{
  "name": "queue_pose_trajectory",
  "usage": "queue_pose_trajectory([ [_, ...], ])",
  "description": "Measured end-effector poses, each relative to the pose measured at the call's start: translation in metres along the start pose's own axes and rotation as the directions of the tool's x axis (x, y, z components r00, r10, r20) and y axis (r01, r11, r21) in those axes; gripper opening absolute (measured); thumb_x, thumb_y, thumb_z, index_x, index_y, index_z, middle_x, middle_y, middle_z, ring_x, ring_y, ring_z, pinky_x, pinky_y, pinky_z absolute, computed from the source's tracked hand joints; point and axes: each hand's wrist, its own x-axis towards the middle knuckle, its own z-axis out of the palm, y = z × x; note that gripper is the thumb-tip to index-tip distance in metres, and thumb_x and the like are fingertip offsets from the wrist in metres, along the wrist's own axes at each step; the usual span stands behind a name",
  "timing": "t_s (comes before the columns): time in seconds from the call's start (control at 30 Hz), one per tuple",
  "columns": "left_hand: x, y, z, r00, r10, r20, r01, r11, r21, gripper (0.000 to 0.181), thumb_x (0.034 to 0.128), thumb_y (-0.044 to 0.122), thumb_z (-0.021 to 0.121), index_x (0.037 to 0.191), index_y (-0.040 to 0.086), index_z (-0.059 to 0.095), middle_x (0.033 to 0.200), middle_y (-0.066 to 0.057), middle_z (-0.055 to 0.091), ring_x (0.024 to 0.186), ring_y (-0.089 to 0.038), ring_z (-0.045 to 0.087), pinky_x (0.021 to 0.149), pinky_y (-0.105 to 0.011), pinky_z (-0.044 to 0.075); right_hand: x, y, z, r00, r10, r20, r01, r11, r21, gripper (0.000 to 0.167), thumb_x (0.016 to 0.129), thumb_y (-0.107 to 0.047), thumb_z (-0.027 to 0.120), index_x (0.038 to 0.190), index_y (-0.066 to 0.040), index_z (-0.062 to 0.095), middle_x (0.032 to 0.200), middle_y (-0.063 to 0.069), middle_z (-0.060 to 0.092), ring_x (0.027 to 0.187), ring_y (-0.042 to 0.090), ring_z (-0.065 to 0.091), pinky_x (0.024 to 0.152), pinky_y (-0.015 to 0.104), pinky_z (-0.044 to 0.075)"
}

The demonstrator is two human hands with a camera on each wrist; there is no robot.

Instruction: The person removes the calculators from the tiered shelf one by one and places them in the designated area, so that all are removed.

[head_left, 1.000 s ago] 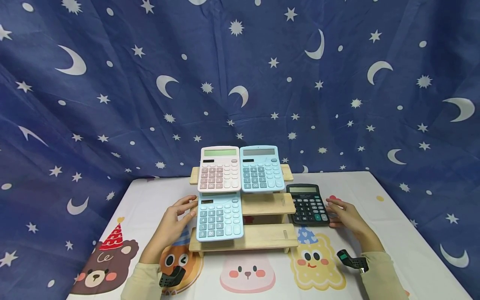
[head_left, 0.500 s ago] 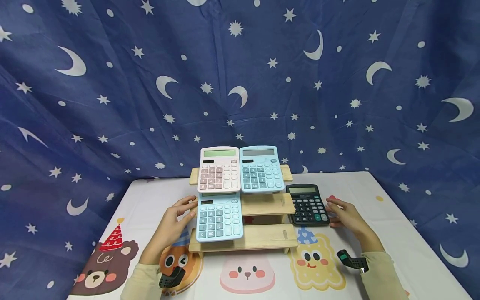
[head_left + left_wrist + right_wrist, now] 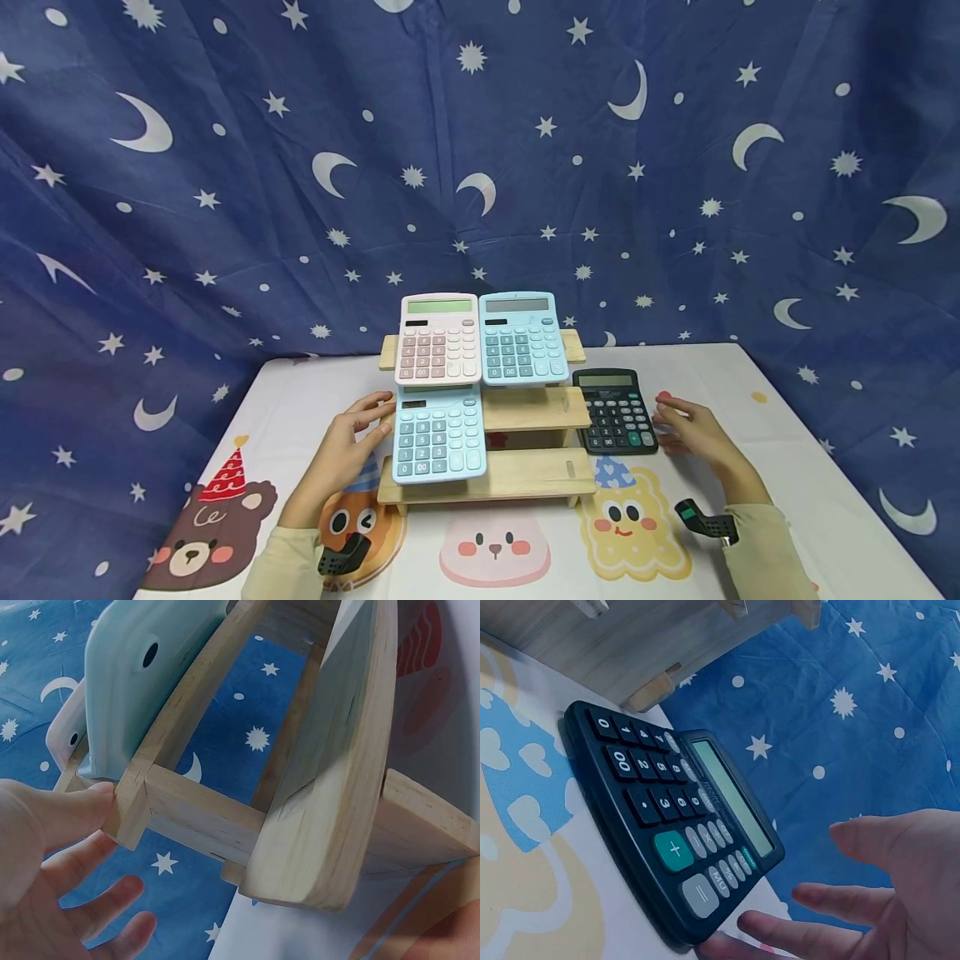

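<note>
Left hand (image 3: 337, 450) on wooden rack (image 3: 536, 408), right hand (image 3: 697, 432) beside black calculator (image 3: 617, 414).
Left thumb and index pinch the rack's end, other fingers spread; right fingers loosely spread, contact with calculator hard to tell. Black calculator lies face up on table (image 3: 705, 371), just right of rack; pink calculator (image 3: 438, 337) and two blue calculators (image 3: 523, 337) lean on rack.

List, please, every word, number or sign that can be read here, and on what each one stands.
"0 00", "1 2 3", "4 5 6": keys of black calculator, front blue calculator, pink calculator, rear blue calculator
"7 8 9": black calculator, both blue calculators
"+": black calculator's green key
"=": its large grey key
"MU": its small grey key
Too small or blurred: lettering beside its screen, most other key marks.
</note>
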Motion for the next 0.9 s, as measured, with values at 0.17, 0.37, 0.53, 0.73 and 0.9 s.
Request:
queue_pose_trajectory([
  [0.17, 0.000, 0.001, -0.001, 1.000, -0.011, 0.001, 0.011, 1.000, 0.000, 0.035, 0.0994, 0.008, 0.062, 0.131, -0.005, 0.064, 0.150, -0.021, 0.053, 0.144, -0.044, 0.043, 0.104, -0.064, 0.044, 0.000, -0.001, 0.000, 1.000, -0.006, -0.029, 0.006, 1.000, -0.007, 0.068, 0.108, -0.038, 0.042, 0.152, 0.012, 0.031, 0.138, 0.041, 0.051, 0.092, 0.029, 0.076, 0.082, 0.040, 0.062],
  [0.37, -0.001, 0.001, -0.001, 1.000, -0.020, 0.004, 0.020, 1.000, -0.002, 0.035, 0.0995, 0.008, 0.062, 0.132, -0.005, 0.064, 0.150, -0.020, 0.052, 0.145, -0.043, 0.042, 0.104, -0.064, 0.044, -0.003, -0.007, -0.001, 0.998, -0.027, -0.058, 0.025, 0.999, -0.032, 0.063, 0.109, -0.035, 0.041, 0.152, 0.010, 0.034, 0.138, 0.041, 0.052, 0.096, 0.036, 0.075, 0.081, 0.041, 0.062],
  [0.53, -0.001, 0.001, -0.001, 1.000, -0.010, 0.005, 0.010, 1.000, -0.005, 0.035, 0.0998, 0.008, 0.061, 0.132, -0.005, 0.064, 0.150, -0.021, 0.052, 0.144, -0.044, 0.042, 0.104, -0.064, 0.044, -0.006, -0.013, -0.002, 0.995, -0.058, -0.083, 0.054, 0.998, -0.044, 0.061, 0.109, -0.035, 0.041, 0.151, 0.010, 0.035, 0.136, 0.039, 0.055, 0.098, 0.038, 0.075, 0.075, 0.034, 0.061],
  [0.73, 0.000, 0.000, 0.000, 1.000, -0.003, 0.003, 0.003, 1.000, -0.006, 0.035, 0.0997, 0.009, 0.062, 0.132, -0.005, 0.064, 0.149, -0.021, 0.053, 0.143, -0.045, 0.043, 0.103, -0.065, 0.044, -0.010, -0.020, -0.003, 0.988, -0.118, -0.100, 0.115, 0.993, -0.040, 0.061, 0.109, -0.036, 0.043, 0.151, 0.008, 0.037, 0.138, 0.038, 0.055, 0.102, 0.039, 0.074, 0.076, 0.031, 0.061],
  [0.9, 0.000, -0.001, 0.000, 1.000, 0.006, -0.002, -0.006, 1.000, -0.009, 0.035, 0.0993, 0.010, 0.063, 0.131, -0.005, 0.064, 0.148, -0.022, 0.053, 0.143, -0.045, 0.044, 0.103, -0.065, 0.044, -0.016, -0.029, 0.000, 0.977, -0.185, -0.109, 0.182, 0.983, -0.039, 0.060, 0.109, -0.035, 0.044, 0.152, 0.007, 0.037, 0.138, 0.037, 0.055, 0.100, 0.036, 0.075, 0.079, 0.034, 0.062],
])
